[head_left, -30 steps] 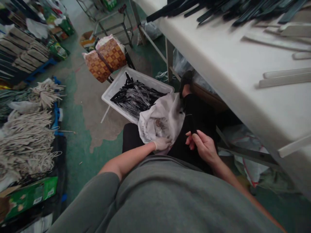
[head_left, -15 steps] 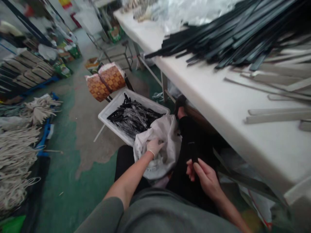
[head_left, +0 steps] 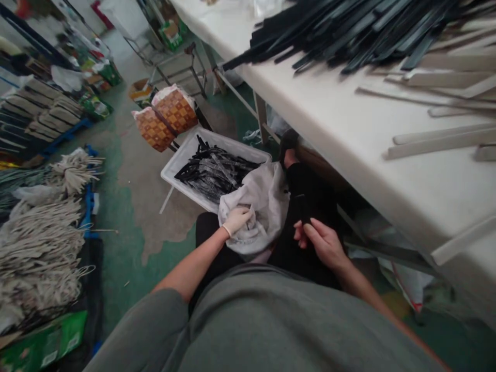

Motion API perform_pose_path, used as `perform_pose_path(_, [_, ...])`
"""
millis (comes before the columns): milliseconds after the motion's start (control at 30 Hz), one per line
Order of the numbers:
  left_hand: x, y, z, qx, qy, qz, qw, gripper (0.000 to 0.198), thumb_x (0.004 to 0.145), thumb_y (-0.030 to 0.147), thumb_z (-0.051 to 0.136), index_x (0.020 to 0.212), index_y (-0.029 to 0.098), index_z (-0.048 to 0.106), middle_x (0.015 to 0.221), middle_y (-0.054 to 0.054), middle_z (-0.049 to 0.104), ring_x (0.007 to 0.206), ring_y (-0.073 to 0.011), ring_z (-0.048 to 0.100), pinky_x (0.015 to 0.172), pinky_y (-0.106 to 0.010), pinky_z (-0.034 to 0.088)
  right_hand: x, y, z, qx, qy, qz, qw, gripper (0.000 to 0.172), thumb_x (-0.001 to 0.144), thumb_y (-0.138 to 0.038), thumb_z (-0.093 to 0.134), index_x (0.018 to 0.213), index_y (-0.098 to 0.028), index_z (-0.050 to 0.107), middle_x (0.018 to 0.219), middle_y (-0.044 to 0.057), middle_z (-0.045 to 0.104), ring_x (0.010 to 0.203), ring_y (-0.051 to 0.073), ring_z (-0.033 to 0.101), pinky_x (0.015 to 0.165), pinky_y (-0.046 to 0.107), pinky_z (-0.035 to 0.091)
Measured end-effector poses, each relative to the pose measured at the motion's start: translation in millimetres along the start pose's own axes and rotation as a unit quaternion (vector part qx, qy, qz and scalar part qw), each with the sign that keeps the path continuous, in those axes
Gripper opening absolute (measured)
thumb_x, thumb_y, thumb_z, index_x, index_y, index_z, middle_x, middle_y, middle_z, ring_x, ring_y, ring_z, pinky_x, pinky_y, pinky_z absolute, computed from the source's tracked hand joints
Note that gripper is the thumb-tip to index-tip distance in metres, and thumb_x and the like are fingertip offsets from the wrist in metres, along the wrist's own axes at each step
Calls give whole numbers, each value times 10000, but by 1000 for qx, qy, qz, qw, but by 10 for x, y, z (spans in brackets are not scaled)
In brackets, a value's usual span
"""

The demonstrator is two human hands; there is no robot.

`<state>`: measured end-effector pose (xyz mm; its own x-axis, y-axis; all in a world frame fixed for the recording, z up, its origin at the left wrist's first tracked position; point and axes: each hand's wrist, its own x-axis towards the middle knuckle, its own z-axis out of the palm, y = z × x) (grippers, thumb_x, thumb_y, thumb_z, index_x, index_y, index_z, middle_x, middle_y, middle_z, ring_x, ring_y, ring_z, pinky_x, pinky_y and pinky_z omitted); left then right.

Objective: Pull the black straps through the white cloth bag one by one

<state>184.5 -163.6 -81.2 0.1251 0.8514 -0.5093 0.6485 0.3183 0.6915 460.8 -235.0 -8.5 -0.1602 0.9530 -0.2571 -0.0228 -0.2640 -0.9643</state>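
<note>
My left hand (head_left: pixel 237 221), in a pale thin glove, is in the mouth of a white woven sack (head_left: pixel 267 194) on my lap. Its fingers are drawn together; what they grip is too blurred to make out. My bare right hand (head_left: pixel 321 238) is closed over my right thigh, its thumb and fingers pinching a black strip (head_left: pixel 301 207) with a thin light line near its far end. The strip is hard to tell from my black trousers. Just beyond the sack, a white plastic bin (head_left: pixel 167 174) holds many short black strips (head_left: pixel 217 168).
A white table (head_left: pixel 349 155) on my right bears long black strips (head_left: pixel 349 36) and beige strips (head_left: pixel 442 144). A checked cushion (head_left: pixel 174 116) is strapped to a frame behind the bin. On the left lie bundles of beige cords (head_left: pixel 42 253) on a blue pallet (head_left: pixel 89 206).
The view has shifted, so hands, sack and table appear higher. My left hand has moved toward the sack's left side and its fingers have closed more. My right hand keeps its pinch.
</note>
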Motion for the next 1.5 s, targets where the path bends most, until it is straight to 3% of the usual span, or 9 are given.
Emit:
perform_pose_path(200, [-940,173,-289,-264,-52,-35,962,410,759,544,653,736,136,692,738,-56,676,689,-155,590,691,-255,457,82,-109,58,67,-54,102,991,277,893,-433,597,900,-171,689,920,81,725,643,115,625,592,222,522])
perform_pose_path(367, [-1418,367,-263,-385,-79,-49,918,414,755,548,688,759,134,684,775,-73,690,770,-189,638,734,-283,481,120,-174,405,196,-224,263,918,243,909,-357,591,988,-156,703,1266,154,645,1032,227,674,661,264,594])
perform_pose_path(600, [-1840,452,-249,-254,-90,5,963,350,806,467,656,735,126,683,725,-30,655,672,-128,556,680,-247,433,278,-228,831,194,-151,232,941,181,862,-295,641,937,-167,746,1131,112,702,858,170,662,601,237,583])
perform_pose_path(800, [-1750,399,-348,-190,-81,47,977,332,742,412,733,955,158,725,933,-55,710,862,-196,631,821,-294,471,412,-523,956,34,-161,54,985,264,801,-397,678,868,-160,774,861,57,718,710,123,598,613,204,515])
perform_pose_path(933, [-1491,520,-439,-310,-9,103,945,466,731,418,751,1119,167,690,1115,-78,693,1056,-244,613,943,-329,444,426,-724,1008,-95,-216,-62,970,316,836,-410,605,928,-152,763,793,36,686,619,109,553,592,223,476])
perform_pose_path(1067, [-1327,607,-399,-365,-3,70,928,381,666,400,799,929,133,736,890,-59,719,855,-203,641,855,-327,474,456,-813,1017,-205,-203,-150,946,322,881,-354,521,945,-139,752,714,23,642,617,114,533,591,226,436])
perform_pose_path(1267, [-1323,525,-284,-303,-37,28,952,363,696,443,768,859,119,753,834,-63,715,853,-220,635,846,-333,470,534,-796,939,-241,-185,-153,940,333,895,-340,494,953,-131,747,696,26,626,591,115,513,551,225,392])
perform_pose_path(1367, [-1305,530,-310,-223,8,66,973,372,725,438,749,936,132,751,902,-59,717,933,-239,627,896,-331,451,550,-786,938,-237,-201,-153,938,335,897,-345,490,937,-127,741,700,26,623,587,111,509,548,223,382])
perform_pose_path(1500, [-1223,562,-323,-290,56,121,948,436,724,398,750,1080,150,708,1016,-52,709,974,-218,617,904,-311,453,549,-794,970,-268,-210,-177,923,312,889,-318,490,854,-121,729,643,8,580,580,104,486,560,221,359])
